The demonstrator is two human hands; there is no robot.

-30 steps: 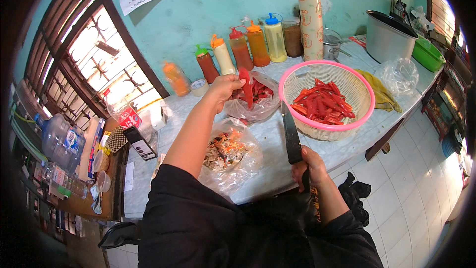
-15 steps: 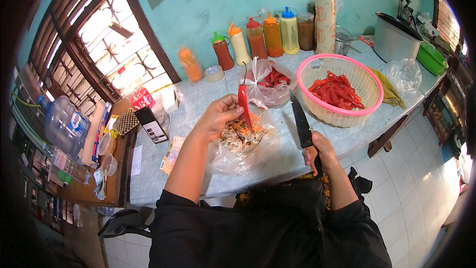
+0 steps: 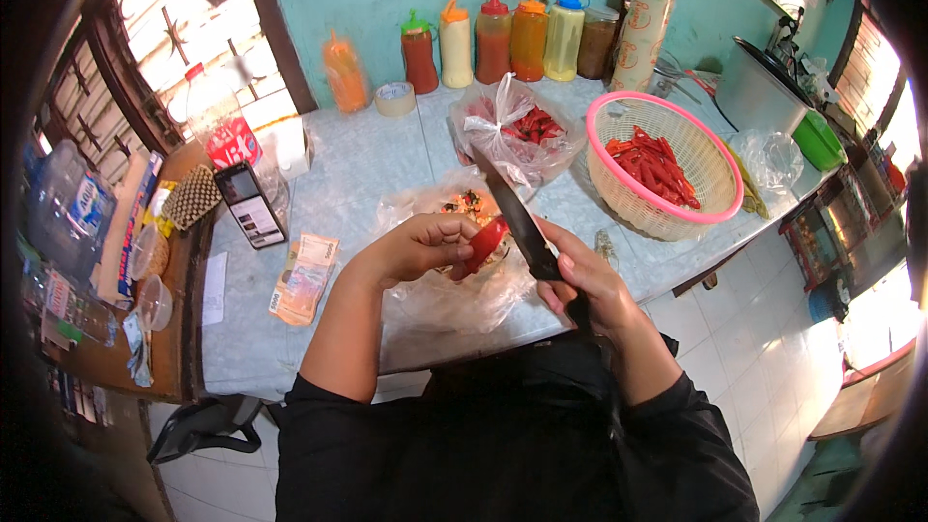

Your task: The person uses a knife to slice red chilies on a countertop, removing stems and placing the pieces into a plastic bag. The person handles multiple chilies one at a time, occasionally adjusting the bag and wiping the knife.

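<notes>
Pinched in the fingers of my left hand (image 3: 425, 244) is a red chili (image 3: 486, 244), held over a spread clear plastic bag (image 3: 435, 304) with seedy scraps (image 3: 468, 201) on it. My right hand (image 3: 597, 288) grips a knife (image 3: 517, 217) by its handle, the dark blade slanting up and leftward right beside the chili. Whether the blade touches the chili I cannot tell. Beyond my hands sits a tied plastic bag (image 3: 476, 126) of red chilies. To its right, a white basket (image 3: 633, 205) with a pink rim holds several more red chilies (image 3: 655, 166).
Several squeeze bottles (image 3: 493, 43), a tape roll (image 3: 394, 99) and a patterned paper roll (image 3: 646, 19) stand along the wall. On the left are a propped phone (image 3: 249, 205) and banknotes (image 3: 305, 278). A large pot (image 3: 759, 87) and green basin (image 3: 818, 141) occupy the far right.
The knife has swung left and in toward the chili. My left hand has lowered with the chili, which is now tilted rather than upright. The whole view has shifted slightly.
</notes>
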